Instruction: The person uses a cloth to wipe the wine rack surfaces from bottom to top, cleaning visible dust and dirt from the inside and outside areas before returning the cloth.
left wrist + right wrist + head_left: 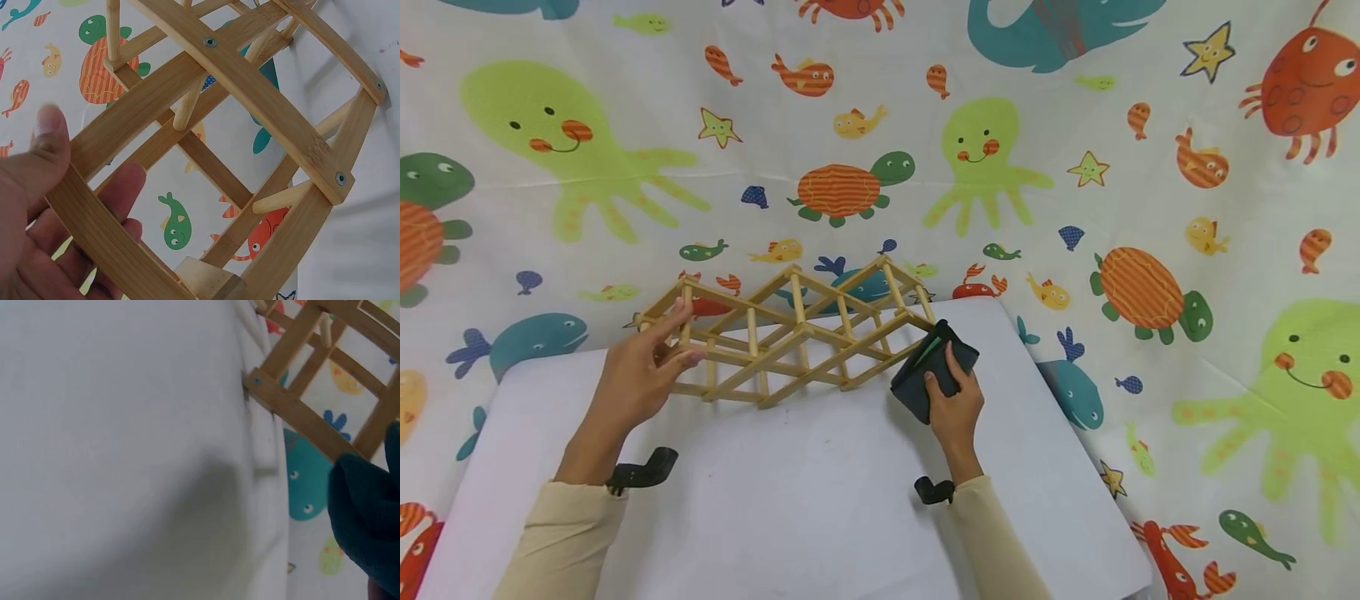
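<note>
A wooden lattice rack (800, 304) of crossed slats and round dowels stands spread out on the table. My left hand (636, 375) is at its left end; in the left wrist view, the thumb and fingers lie on either side of a slat (100, 228), gripping it. At the opposite end, my right hand (957, 412) holds a folded dark cloth (917, 387) against or very near the rack's end slats. The right wrist view shows the bunched cloth (369, 512) beside a rack corner, with most of that hand out of frame.
Under the rack is a white-covered table (790, 500). Behind and beside it hangs a white curtain (880, 83) printed with sea animals, close to the rack's back. Black wrist mounts (643, 471) sit at both sleeve cuffs.
</note>
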Demonstrator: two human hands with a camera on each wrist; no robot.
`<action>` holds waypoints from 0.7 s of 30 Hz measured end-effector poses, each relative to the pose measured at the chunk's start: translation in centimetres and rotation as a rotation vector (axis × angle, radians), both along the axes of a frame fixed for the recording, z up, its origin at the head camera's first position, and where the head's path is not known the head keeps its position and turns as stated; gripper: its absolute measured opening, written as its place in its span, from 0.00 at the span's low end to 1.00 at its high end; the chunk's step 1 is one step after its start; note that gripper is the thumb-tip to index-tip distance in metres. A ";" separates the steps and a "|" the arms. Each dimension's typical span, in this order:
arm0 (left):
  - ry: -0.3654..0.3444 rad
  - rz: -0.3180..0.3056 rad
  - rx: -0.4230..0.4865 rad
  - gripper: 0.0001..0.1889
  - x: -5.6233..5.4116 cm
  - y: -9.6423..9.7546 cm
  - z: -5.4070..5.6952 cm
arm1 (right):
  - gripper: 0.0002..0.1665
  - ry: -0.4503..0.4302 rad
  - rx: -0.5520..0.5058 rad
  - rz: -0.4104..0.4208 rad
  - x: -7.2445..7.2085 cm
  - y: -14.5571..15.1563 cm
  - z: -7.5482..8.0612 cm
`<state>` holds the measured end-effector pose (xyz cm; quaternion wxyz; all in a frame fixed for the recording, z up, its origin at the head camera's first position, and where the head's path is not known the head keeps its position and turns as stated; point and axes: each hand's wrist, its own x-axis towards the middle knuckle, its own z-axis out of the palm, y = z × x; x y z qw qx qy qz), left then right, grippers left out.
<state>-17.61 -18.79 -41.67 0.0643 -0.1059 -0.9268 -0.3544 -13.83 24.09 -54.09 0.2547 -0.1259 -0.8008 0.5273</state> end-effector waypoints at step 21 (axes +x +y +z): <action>0.003 -0.012 -0.001 0.39 -0.3 0.3 0.1 | 0.37 0.111 -0.080 -0.036 0.7 -2.8 -1.1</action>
